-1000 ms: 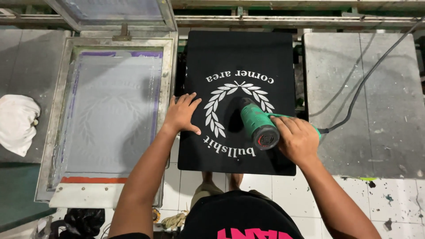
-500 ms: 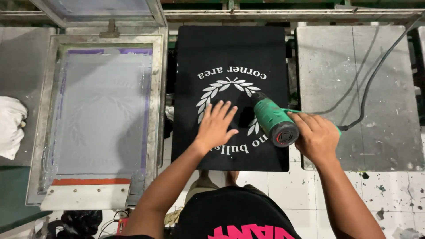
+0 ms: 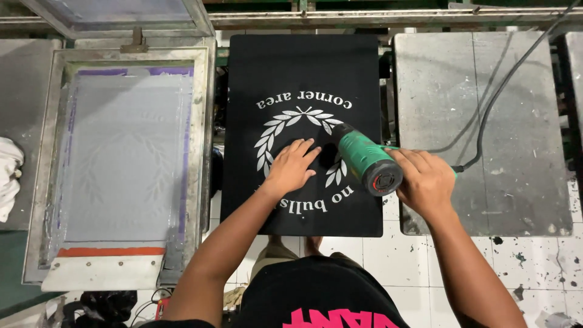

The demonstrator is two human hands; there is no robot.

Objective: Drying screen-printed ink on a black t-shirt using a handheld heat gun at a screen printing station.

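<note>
The left hand (image 3: 293,167) lies flat and released, fingers spread, on the black fabric with a white wreath print (image 3: 303,133), pressing on the lower middle of the wreath, which looks meant to keep the cloth smooth. The right hand (image 3: 427,182) is clenched around the handle of a green heat gun with a black nozzle (image 3: 363,159), nozzle tilted down and leftward at the print just beside the left fingertips, close enough for the hot air to land on the white ink.

The fabric is stretched over a rectangular platen in the centre of the view, matte black, with curved white lettering above and below a leaf wreath; the print looks crisp and evenly opaque.

A black power cord (image 3: 492,103) runs from the gun across the bare grey metal platen (image 3: 486,200) on the right. On the left sits a metal-framed printing screen (image 3: 121,164) with a faint wreath outline in its mesh. A white rag (image 3: 9,179) lies at the far left edge.
</note>
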